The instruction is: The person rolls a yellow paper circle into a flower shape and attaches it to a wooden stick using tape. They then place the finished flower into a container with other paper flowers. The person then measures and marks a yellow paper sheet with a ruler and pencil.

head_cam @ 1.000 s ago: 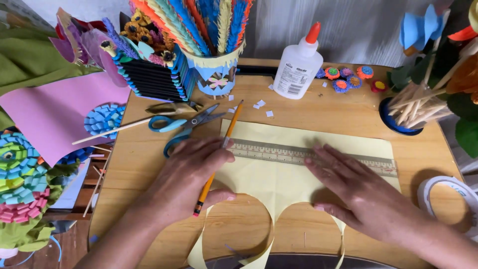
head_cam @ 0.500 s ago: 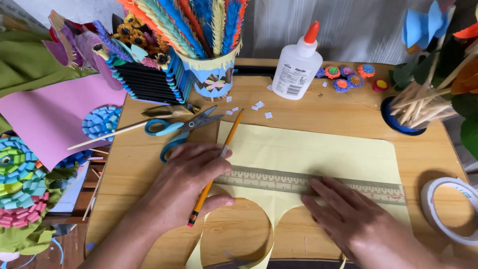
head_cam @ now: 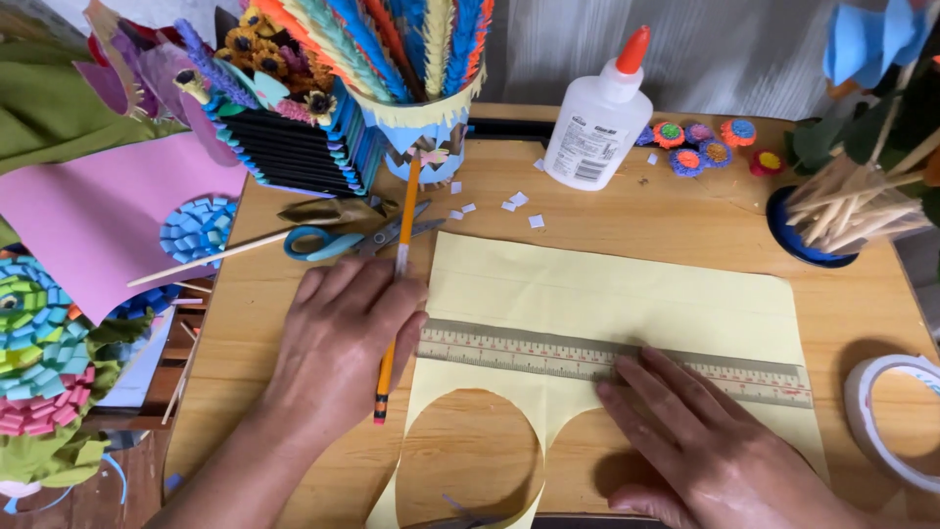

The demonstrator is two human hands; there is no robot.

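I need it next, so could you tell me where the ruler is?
The ruler lies across the yellow paper at centre, between both hands, the right hand pressing it.

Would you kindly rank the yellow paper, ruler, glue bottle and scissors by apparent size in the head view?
1. Yellow paper, largest by far.
2. Ruler, longest but thin.
3. Glue bottle.
4. Scissors, partly hidden, so close to the glue bottle and unsure.
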